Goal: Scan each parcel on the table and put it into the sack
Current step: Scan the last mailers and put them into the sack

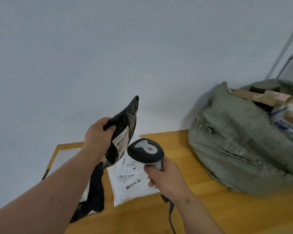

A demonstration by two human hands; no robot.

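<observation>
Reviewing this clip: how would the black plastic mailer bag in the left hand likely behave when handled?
The black plastic mailer bag is probably floppy: it creases where the left hand grips it. It seems light, held up by one edge. Its glossy film may be slippery.

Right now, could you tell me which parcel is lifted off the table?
The black plastic parcel gripped by the left hand; the white one lies flat.
</observation>
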